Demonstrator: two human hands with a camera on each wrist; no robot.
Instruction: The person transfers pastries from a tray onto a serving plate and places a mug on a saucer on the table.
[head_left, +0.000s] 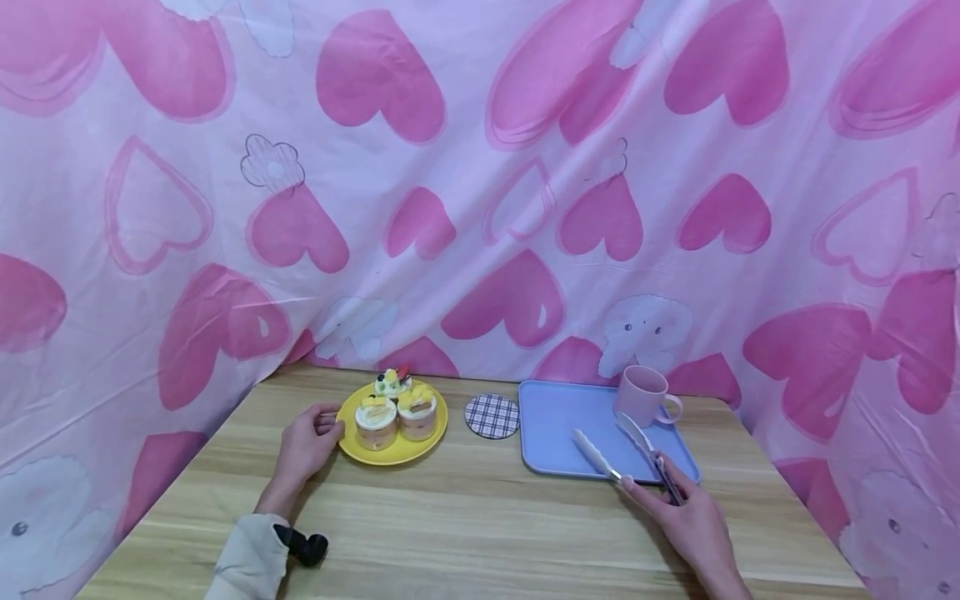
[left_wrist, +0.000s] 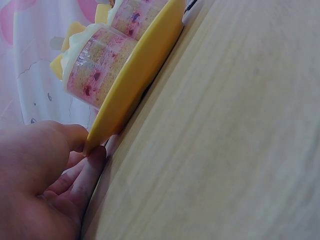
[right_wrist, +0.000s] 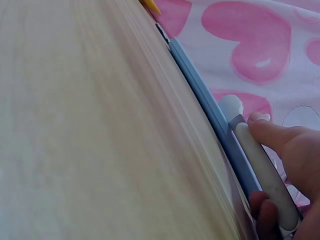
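Observation:
My left hand (head_left: 309, 443) pinches the left rim of a yellow plate (head_left: 397, 455), thumb on top and fingers beneath in the left wrist view. Three small cakes in clear cups stand on the plate, one of them a layered cake cup (left_wrist: 97, 65) with cream and yellow pieces on top. My right hand (head_left: 686, 512) holds a pair of tongs (head_left: 596, 454) by the handles, their arms spread apart over a blue tray (head_left: 551, 417). Towards the tray's back right corner stands a pink mug (head_left: 641, 396). In the right wrist view the thumb lies against the tong handle (right_wrist: 265, 175).
Between plate and tray lies a round checked coaster (head_left: 492, 416). The wooden table (head_left: 420, 533) extends toward me in front of these things. A pink curtain (head_left: 480, 200) with hearts hangs behind the table and along both sides.

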